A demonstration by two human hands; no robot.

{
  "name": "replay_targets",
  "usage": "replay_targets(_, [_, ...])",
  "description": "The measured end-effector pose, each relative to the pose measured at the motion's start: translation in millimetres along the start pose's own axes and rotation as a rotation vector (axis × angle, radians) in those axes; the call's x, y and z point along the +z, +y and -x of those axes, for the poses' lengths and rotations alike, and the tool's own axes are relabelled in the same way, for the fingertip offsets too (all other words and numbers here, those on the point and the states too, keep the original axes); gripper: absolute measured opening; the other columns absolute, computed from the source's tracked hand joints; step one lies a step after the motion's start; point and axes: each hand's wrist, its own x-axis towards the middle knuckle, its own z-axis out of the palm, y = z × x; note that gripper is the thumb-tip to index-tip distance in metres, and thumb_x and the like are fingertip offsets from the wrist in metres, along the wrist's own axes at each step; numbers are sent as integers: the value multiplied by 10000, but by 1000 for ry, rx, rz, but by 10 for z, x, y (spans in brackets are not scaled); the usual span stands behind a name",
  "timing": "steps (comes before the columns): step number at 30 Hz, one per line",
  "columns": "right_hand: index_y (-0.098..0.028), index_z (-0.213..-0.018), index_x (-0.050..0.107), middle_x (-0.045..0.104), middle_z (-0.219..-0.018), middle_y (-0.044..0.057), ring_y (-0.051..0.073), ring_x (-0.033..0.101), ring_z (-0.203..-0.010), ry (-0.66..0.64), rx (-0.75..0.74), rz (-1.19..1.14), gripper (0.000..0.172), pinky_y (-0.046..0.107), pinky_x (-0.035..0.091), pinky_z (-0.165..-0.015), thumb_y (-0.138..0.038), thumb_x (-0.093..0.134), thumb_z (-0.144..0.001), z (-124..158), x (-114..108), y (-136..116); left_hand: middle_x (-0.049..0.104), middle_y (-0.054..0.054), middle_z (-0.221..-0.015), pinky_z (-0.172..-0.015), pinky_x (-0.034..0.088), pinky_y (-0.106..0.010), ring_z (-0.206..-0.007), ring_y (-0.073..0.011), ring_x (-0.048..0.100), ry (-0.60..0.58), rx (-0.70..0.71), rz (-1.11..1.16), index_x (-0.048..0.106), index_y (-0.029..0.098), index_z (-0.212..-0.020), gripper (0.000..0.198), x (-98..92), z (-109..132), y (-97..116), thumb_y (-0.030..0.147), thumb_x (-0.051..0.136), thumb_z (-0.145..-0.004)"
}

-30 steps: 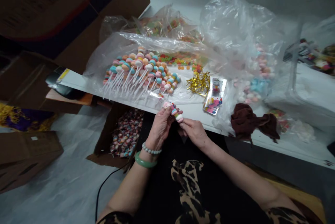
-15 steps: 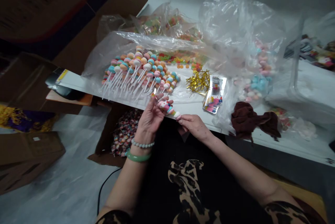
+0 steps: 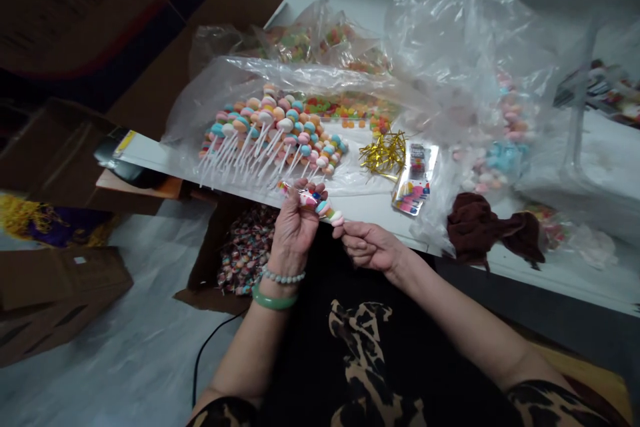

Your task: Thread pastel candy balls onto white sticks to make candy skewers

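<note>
My left hand (image 3: pixel 294 224) is closed around a small printed clear wrapper (image 3: pixel 307 198) above the table's front edge. A candy skewer (image 3: pixel 329 214) of pastel pieces stands partly in that wrapper, its lower pieces bare. At the skewer's lower end my right hand (image 3: pixel 370 244) pinches, thumb against fingers; the stick is hidden in the grip. Just beyond lies a pile of candy skewers (image 3: pixel 280 124) with white sticks pointing toward me. Gold twist ties (image 3: pixel 384 152) are heaped to the right of the pile, beside a stack of flat printed wrappers (image 3: pixel 415 180).
Bags of gummy candies (image 3: pixel 345 108) lie behind the pile. A brown cloth (image 3: pixel 473 230) and a clear bag of pastel candies (image 3: pixel 505 154) are at the right. Below the table edge, an open carton (image 3: pixel 200 280) holds many wrapped candies. A large box (image 3: pixel 240 7) stands at left.
The skewer has gone further into the wrapper, which now covers its upper pieces. My right hand's fingers have curled closer together at the lower end. The view has shifted slightly.
</note>
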Motion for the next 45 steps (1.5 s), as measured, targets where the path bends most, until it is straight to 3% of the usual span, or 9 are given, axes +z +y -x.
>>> replay_targets(5, [-118,-879,621,338,-430,-118,19,68,-361,30,-37,103,146,130,99,-346,-250,563,-854,7,34,-44,693,-21,-806,-813,540,-299,-851,-165,685,-75,20,-110,659,173,-905,181,-15,22,-58,309,718,-803])
replay_targets(8, [-133,-896,625,355,-424,-111,32,124,-348,181,-138,299,175,169,108,-359,-289,575,-835,-32,108,-17,684,-17,-810,-784,548,-297,-838,-174,686,-123,57,-200,667,182,-938,263,-13,44,-93,333,767,-748])
replay_targets(16, [-170,-867,657,625,-703,35,138,537,-640,779,-763,1607,288,254,339,-618,-254,397,-959,-3,72,71,695,-42,-826,-810,558,-343,-831,-198,699,-116,-18,-285,662,143,-864,303,-81,51,-60,366,794,-709])
replay_targets(22, [-156,-1076,646,657,-765,76,170,566,-692,939,-769,2064,333,274,318,-600,-119,348,-931,16,9,55,695,-46,-783,-824,547,-325,-758,-155,682,-76,39,-349,637,125,-737,279,-52,98,-102,372,766,-739])
replay_targets(27, [-173,-934,670,636,-718,43,148,547,-648,708,-747,1549,268,251,342,-588,-233,409,-924,-53,170,19,696,-49,-819,-791,543,-296,-771,-156,679,-90,-24,-326,653,139,-831,304,13,173,-191,412,756,-744])
replay_targets(33, [-156,-917,660,424,-458,-77,57,254,-364,368,-317,583,271,206,172,-393,-393,582,-810,-90,100,2,699,-72,-949,-762,541,-302,-809,-167,670,-140,-324,-326,667,154,-954,263,-50,144,3,336,735,-777])
replay_targets(37, [-138,-877,683,477,-461,-63,42,301,-365,370,-313,495,275,181,150,-372,-372,675,-733,-106,48,10,687,-36,-982,-904,504,-373,-980,-201,653,-77,-158,-200,647,195,-972,217,-20,38,190,328,702,-810])
replay_targets(41, [-120,-841,679,541,-504,-42,35,354,-375,374,-313,468,235,171,187,-367,-318,682,-714,-135,151,5,627,17,-757,-785,519,-295,-708,-114,617,-72,-105,-158,642,199,-934,180,89,3,103,363,645,-858])
replay_targets(45, [-136,-876,640,446,-441,-95,22,214,-332,220,-185,295,203,166,123,-348,-290,661,-746,-141,191,-19,549,44,-661,-676,524,-263,-588,-91,563,-89,-82,-190,616,192,-940,252,143,64,-86,411,670,-829])
